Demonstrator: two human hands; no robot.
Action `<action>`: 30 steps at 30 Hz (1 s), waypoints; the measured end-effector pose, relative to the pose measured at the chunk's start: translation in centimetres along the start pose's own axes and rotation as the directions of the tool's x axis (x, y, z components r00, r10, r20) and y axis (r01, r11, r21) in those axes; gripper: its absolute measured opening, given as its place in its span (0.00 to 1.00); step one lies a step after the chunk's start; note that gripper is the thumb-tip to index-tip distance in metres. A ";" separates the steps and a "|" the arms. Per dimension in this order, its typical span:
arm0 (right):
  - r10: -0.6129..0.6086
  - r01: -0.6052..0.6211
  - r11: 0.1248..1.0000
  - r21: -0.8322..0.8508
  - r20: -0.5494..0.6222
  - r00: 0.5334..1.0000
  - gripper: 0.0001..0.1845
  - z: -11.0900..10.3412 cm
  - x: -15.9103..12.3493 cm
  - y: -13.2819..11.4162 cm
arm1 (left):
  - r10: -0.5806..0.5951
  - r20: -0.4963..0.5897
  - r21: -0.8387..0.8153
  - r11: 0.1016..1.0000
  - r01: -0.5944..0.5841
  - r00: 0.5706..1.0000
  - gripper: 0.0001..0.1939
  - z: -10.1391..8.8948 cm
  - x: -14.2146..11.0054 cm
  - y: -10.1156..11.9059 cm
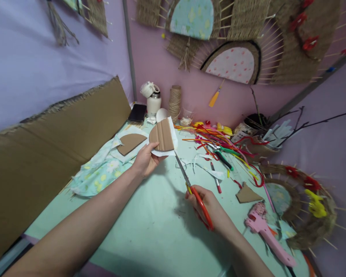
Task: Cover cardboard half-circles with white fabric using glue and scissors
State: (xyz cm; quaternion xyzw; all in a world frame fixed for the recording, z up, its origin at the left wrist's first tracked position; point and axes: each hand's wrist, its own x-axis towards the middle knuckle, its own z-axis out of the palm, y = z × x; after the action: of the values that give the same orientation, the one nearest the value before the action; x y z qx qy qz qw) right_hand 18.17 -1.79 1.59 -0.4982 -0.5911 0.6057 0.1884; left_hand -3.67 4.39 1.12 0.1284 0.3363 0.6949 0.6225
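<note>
My left hand (pixel 148 158) grips a half-round piece of cardboard (pixel 162 136) backed by white fabric (pixel 173 134) that sticks out past its edges. In my right hand (pixel 204 206) is a pair of scissors (pixel 200 204) with red-orange handles. The blade tips touch or nearly touch the fabric at the cardboard's lower right corner. Left of my left hand, a second cardboard half-round (pixel 131 143) lies on a pale cloth piece. Beside it is crumpled mint floral fabric (pixel 96 177). Fabric offcuts (pixel 210 170) lie right of the scissors' blades.
A pink glue gun (pixel 269 236), a cardboard scrap (pixel 248 194), a red pen (pixel 216 177) and green-handled pliers (pixel 223 158) lie at right. Coloured pipe cleaners (pixel 216 136), a twine spool (pixel 175 102), a white bottle (pixel 153 104) and a phone (pixel 137 112) sit behind. A cardboard panel (pixel 54 142) stands left.
</note>
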 end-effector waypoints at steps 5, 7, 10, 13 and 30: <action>-0.009 0.009 1.000 0.006 -0.007 1.000 0.21 0.1 -0.1 0.0 | -0.005 -0.010 -0.022 1.000 0.005 1.000 0.21 0.1 0.0 0.0; -0.008 0.008 1.000 -0.001 -0.022 1.000 0.20 0.1 -0.2 -0.1 | -0.005 -0.011 -0.020 1.000 0.005 1.000 0.21 0.1 -0.1 0.0; -0.006 0.006 1.000 -0.004 -0.029 1.000 0.19 0.1 -0.2 0.0 | -0.009 -0.007 -0.012 1.000 0.009 1.000 0.22 0.1 -0.1 0.0; -0.002 0.002 1.000 0.008 -0.027 1.000 0.18 0.1 -0.1 0.2 | -0.009 -0.002 -0.003 1.000 0.009 1.000 0.22 0.1 -0.1 -0.1; 0.023 -0.025 0.999 -0.031 -0.062 0.998 0.15 -0.3 0.5 1.1 | 0.023 -0.012 0.002 1.000 -0.023 1.000 0.21 0.0 0.1 0.1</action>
State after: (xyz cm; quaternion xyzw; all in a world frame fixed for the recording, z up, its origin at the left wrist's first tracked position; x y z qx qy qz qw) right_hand 18.60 -1.46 0.51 -0.5268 -0.5885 0.5827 0.1914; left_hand -3.73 4.45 1.19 0.1287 0.3393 0.7023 0.6125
